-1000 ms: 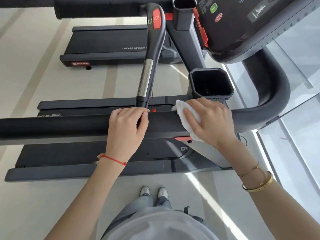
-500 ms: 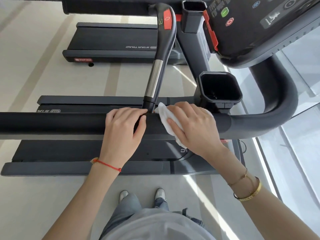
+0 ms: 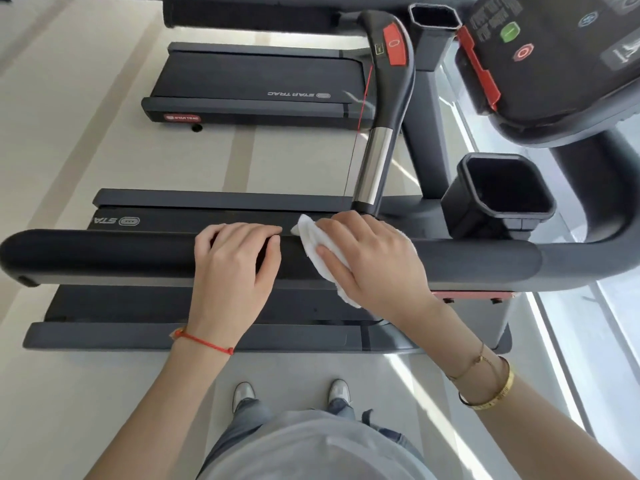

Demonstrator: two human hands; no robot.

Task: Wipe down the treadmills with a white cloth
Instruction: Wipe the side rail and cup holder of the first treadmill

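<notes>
Sliding along the padded handrail (image 3: 104, 252), the right hand (image 3: 374, 258) has carried the white cloth (image 3: 320, 249) leftward: a second ago it worked close to the cup holder (image 3: 502, 192), at the rail's right-hand bend, and now the cloth sits just beside the left hand (image 3: 232, 268), near the foot of the upright handle (image 3: 375, 140). Its fingers lie fairly straight and pressed down over the cloth, the thumb under the front of the rail, so the cloth is draped over the rail's top and front face. The left hand has stayed where it was, fingers curled over the rail's top and thumb on the near side, gripping it as a brace.

That shift suggests the stretch from the bend to the handle's base is already wiped, while everything from the left hand to the rail's left end looks untouched. The gap between the two hands has nearly closed, so I judge the left hand must lift or move off toward the left end before the stroke can go further.

Against the earlier frames the view sits a little further right and down, showing more of the console (image 3: 554, 57). The second treadmill (image 3: 252, 84) beyond remains unvisited.
</notes>
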